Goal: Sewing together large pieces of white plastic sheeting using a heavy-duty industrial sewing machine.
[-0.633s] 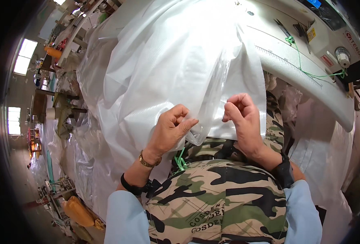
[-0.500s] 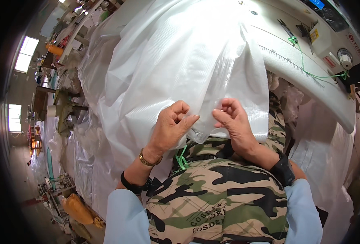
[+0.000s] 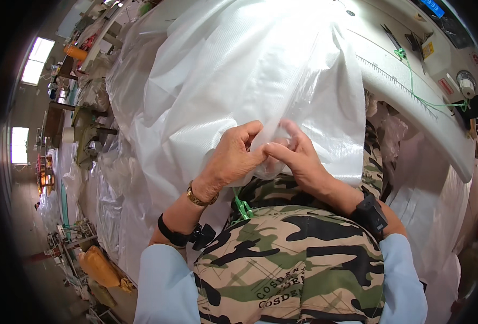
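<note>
A large white woven plastic sheet (image 3: 212,92) drapes from the table down to my lap, with a strip of clear plastic film (image 3: 306,92) running along it. My left hand (image 3: 233,154) is closed, its thumb and fingers pinching the film at its lower end. Close against it, my right hand (image 3: 301,159) reaches over the same spot, its thumb tip meeting the left thumb. The right fingertips are smeared and partly behind the film, so their grip does not show. Beneath both hands the crumpled film end hangs over my camouflage apron (image 3: 282,237).
At the right, a white machine (image 3: 444,59) stands on a pale table with a ruler scale (image 3: 395,81). Dark snips (image 3: 393,36) with green string lie near it. More plastic sheeting (image 3: 420,183) hangs at the right; green string (image 3: 243,208) is at my waist.
My hands have come together: the right has moved left until its thumb meets the left thumb. The film end is now bunched between them. The view has shifted slightly.
</note>
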The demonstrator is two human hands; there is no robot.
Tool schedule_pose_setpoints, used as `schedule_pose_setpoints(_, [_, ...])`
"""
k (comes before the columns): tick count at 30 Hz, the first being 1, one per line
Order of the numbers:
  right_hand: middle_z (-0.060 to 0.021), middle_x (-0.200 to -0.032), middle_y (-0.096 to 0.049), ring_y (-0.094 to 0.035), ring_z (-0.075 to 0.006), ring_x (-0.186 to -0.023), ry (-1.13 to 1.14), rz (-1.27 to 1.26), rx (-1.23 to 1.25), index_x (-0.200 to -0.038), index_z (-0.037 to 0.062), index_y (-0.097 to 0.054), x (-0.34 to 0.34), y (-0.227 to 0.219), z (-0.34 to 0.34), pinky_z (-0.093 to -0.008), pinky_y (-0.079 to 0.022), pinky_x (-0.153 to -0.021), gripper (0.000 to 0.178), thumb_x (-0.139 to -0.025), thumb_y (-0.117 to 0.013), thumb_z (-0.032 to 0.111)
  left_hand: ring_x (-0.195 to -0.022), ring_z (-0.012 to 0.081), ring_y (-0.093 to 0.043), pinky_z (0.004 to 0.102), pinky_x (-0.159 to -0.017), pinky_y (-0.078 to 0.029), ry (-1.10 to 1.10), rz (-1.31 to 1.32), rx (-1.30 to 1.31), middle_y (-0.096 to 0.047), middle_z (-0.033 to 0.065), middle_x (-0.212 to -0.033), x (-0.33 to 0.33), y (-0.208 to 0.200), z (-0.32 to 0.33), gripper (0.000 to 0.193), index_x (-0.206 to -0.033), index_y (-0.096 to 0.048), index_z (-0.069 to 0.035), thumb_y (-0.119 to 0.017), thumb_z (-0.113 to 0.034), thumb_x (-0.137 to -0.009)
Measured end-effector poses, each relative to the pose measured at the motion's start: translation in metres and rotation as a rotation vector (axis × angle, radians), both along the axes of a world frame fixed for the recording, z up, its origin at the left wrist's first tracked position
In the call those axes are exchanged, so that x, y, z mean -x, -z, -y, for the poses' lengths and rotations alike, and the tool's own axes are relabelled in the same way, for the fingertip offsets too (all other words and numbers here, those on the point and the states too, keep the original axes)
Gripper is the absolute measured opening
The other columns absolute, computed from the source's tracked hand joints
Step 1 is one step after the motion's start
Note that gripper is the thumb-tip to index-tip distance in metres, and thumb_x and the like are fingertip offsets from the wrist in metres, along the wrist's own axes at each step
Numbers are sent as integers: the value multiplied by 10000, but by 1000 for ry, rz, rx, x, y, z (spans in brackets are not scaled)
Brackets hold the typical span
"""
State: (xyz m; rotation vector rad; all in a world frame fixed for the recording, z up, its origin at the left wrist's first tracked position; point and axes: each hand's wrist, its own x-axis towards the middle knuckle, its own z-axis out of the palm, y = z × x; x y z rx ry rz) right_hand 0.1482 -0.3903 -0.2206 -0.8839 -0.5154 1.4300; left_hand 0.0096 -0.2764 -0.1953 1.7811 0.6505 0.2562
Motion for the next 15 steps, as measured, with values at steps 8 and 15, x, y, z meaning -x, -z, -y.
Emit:
schedule_pose_setpoints(8, [-82, -836, -635, -626, -132, -728, -31, -9, 124, -1024, -40, -598, -18, 16, 8, -255, -548, -707, 161, -937, -537, 81, -689, -3, -491, 174, -591, -401, -111, -41, 159, -594, -46, -803, 18, -15, -19, 161, -957, -624, 4, -692, -105, -858])
schedule_pose_setpoints(15, [-85, -851, -640, -629, -137, -762, -13, 49, 111, -1003, -34, -609, -21, 15, 19, -264, -545, -734, 149, -943, -526, 76, -637, -9, -418, 177, -528, -338, -160, -33, 115, -501, -69, -740, 20, -10, -24, 151, -857, -552, -29, -690, -88, -854])
